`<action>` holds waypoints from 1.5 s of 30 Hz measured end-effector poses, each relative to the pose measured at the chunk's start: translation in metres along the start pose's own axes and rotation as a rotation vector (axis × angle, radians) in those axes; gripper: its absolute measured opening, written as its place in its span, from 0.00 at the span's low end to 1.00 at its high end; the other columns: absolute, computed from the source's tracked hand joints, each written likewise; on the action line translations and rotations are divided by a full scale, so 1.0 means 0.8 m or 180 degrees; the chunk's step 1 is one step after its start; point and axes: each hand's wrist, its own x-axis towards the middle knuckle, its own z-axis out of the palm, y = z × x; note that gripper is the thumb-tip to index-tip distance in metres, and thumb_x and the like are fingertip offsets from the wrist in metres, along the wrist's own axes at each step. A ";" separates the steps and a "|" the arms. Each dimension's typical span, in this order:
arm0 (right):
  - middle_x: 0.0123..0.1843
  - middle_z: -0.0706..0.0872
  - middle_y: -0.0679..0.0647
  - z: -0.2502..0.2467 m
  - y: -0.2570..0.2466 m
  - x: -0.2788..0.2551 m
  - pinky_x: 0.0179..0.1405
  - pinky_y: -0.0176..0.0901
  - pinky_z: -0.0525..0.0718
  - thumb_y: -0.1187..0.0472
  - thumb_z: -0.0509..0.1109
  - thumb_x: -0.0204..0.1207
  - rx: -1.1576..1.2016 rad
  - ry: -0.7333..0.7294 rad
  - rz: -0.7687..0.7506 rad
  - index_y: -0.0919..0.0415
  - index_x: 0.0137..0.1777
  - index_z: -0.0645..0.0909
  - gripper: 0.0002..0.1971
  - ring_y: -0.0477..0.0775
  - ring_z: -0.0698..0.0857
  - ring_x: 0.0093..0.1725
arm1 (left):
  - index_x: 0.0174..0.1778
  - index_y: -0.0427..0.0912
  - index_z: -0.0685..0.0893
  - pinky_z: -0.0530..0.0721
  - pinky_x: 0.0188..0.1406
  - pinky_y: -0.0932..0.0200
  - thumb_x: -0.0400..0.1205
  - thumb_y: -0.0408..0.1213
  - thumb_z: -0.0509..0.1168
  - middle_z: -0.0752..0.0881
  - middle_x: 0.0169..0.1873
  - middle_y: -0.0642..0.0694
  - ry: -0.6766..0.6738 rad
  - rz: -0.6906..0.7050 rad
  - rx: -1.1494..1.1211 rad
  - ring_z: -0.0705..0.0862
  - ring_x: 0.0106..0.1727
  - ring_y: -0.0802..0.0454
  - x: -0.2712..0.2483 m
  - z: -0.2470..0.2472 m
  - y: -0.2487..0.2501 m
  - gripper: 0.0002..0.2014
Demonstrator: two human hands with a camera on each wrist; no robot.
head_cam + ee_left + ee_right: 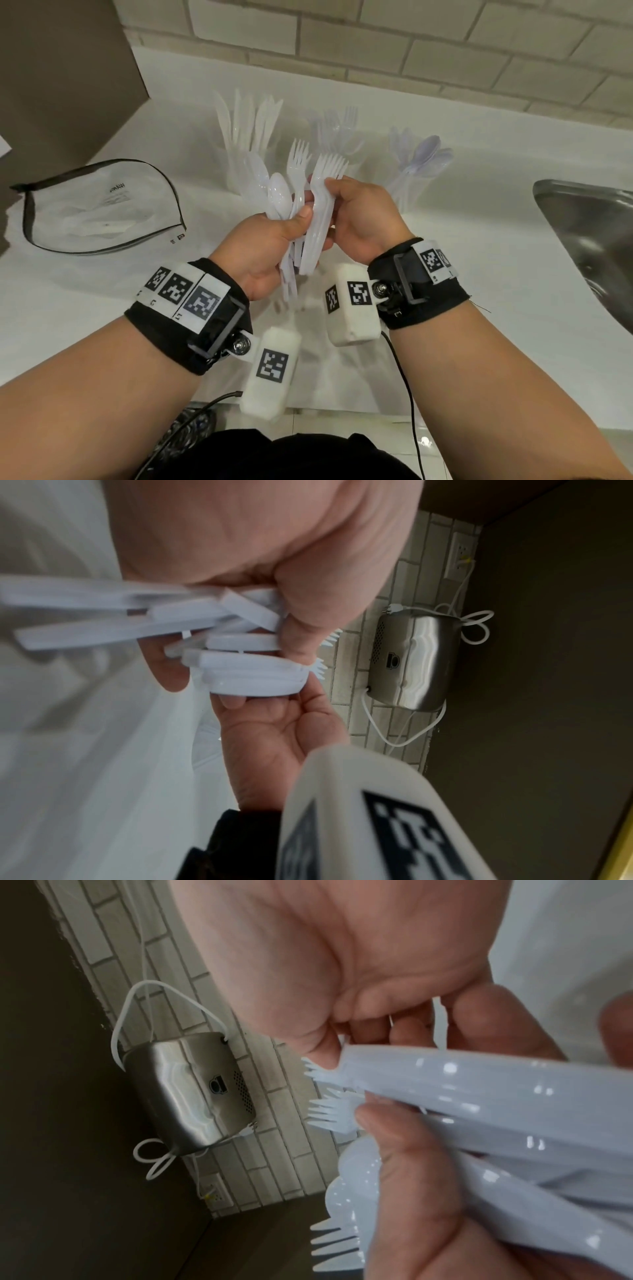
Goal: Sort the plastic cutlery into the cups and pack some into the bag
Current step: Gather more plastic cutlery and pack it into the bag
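My left hand [270, 246] grips a mixed bundle of white plastic spoons and forks [284, 202] above the counter. My right hand [359, 216] pinches a neat stack of forks [322, 212] between thumb and fingers, right beside the bundle. In the left wrist view the fork stack's handles [253, 680] lie on my right hand's fingers [236, 702]. The right wrist view shows the fork stack [479, 1085] crossing my left thumb [411, 1172]. Behind, clear cups hold knives [246, 130], forks [337, 132] and spoons [424, 157]. The clear black-trimmed bag [99, 212] lies at the left with some cutlery inside.
A steel sink [589, 240] is sunk into the white counter [445, 291] at the right. A brown wall panel [61, 75] stands behind the bag. A steel appliance [414, 661] with a white cord hangs on the brick wall.
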 end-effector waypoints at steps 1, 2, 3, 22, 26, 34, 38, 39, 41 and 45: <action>0.47 0.89 0.65 0.000 0.000 0.000 0.25 0.45 0.80 0.64 0.59 0.83 0.0045 0.0008 0.0016 0.73 0.63 0.77 0.15 0.63 0.85 0.40 | 0.66 0.42 0.83 0.86 0.53 0.45 0.83 0.38 0.63 0.89 0.56 0.38 0.0002 0.0033 -0.0038 0.89 0.52 0.40 0.000 0.000 0.000 0.16; 0.45 0.90 0.64 -0.001 0.000 0.001 0.25 0.45 0.81 0.64 0.58 0.83 0.0098 0.0010 0.0017 0.73 0.63 0.77 0.15 0.63 0.86 0.38 | 0.65 0.43 0.84 0.87 0.49 0.47 0.83 0.38 0.63 0.89 0.54 0.38 0.0011 0.0053 -0.0076 0.89 0.51 0.40 0.000 0.000 0.000 0.15; 0.41 0.90 0.62 -0.002 -0.001 0.001 0.26 0.46 0.82 0.64 0.57 0.84 0.0174 0.0007 0.0004 0.72 0.63 0.76 0.14 0.62 0.86 0.36 | 0.64 0.42 0.85 0.87 0.47 0.48 0.82 0.38 0.64 0.89 0.53 0.38 0.0026 0.0044 -0.0100 0.89 0.50 0.40 0.000 -0.001 0.000 0.15; 0.15 0.65 0.54 -0.011 0.005 0.011 0.33 0.45 0.75 0.59 0.81 0.66 0.0304 -0.0337 0.0463 0.61 0.38 0.77 0.14 0.53 0.62 0.19 | 0.46 0.42 0.90 0.85 0.35 0.55 0.71 0.42 0.68 0.91 0.37 0.47 -0.0782 -0.0284 0.0525 0.86 0.36 0.48 -0.002 -0.010 -0.002 0.12; 0.32 0.88 0.59 -0.004 0.001 0.019 0.43 0.57 0.84 0.61 0.72 0.77 0.0290 0.0043 0.0033 0.67 0.51 0.79 0.09 0.62 0.85 0.35 | 0.40 0.48 0.93 0.82 0.61 0.40 0.70 0.44 0.68 0.92 0.44 0.44 -0.0572 -0.0234 0.0434 0.86 0.56 0.40 0.002 -0.010 -0.005 0.10; 0.26 0.73 0.53 -0.013 -0.033 0.018 0.22 0.41 0.77 0.60 0.71 0.79 0.0317 0.0389 -0.0770 0.59 0.48 0.74 0.07 0.50 0.71 0.17 | 0.46 0.43 0.87 0.73 0.23 0.62 0.85 0.43 0.62 0.89 0.35 0.50 0.0171 -0.0334 0.0789 0.74 0.22 0.57 0.008 -0.019 -0.007 0.11; 0.29 0.79 0.52 0.003 -0.022 0.002 0.19 0.38 0.69 0.65 0.79 0.69 -0.1058 -0.0137 -0.0676 0.62 0.50 0.81 0.13 0.47 0.68 0.17 | 0.45 0.42 0.85 0.68 0.17 0.64 0.83 0.43 0.65 0.75 0.27 0.49 0.0407 -0.0215 0.1236 0.66 0.21 0.56 0.012 -0.015 -0.008 0.09; 0.30 0.82 0.52 0.007 -0.017 0.000 0.18 0.38 0.69 0.65 0.80 0.68 -0.1230 -0.0229 -0.0660 0.62 0.51 0.82 0.14 0.47 0.68 0.16 | 0.47 0.40 0.84 0.67 0.17 0.63 0.83 0.44 0.66 0.73 0.25 0.49 0.0359 -0.0212 0.1322 0.66 0.20 0.57 0.013 -0.013 -0.008 0.09; 0.32 0.84 0.53 0.013 -0.011 0.000 0.17 0.37 0.69 0.66 0.79 0.69 -0.1355 -0.0308 -0.0664 0.65 0.56 0.82 0.16 0.46 0.69 0.15 | 0.50 0.40 0.83 0.64 0.16 0.63 0.83 0.44 0.65 0.70 0.23 0.51 0.0229 -0.0221 0.1471 0.64 0.17 0.58 0.014 -0.011 -0.007 0.10; 0.34 0.83 0.52 0.013 -0.010 0.006 0.18 0.38 0.70 0.68 0.77 0.71 -0.1287 -0.0286 -0.0772 0.62 0.59 0.81 0.17 0.45 0.70 0.15 | 0.45 0.42 0.82 0.62 0.16 0.64 0.83 0.45 0.65 0.69 0.25 0.50 0.0127 -0.0333 0.1613 0.63 0.18 0.58 0.014 -0.014 -0.006 0.09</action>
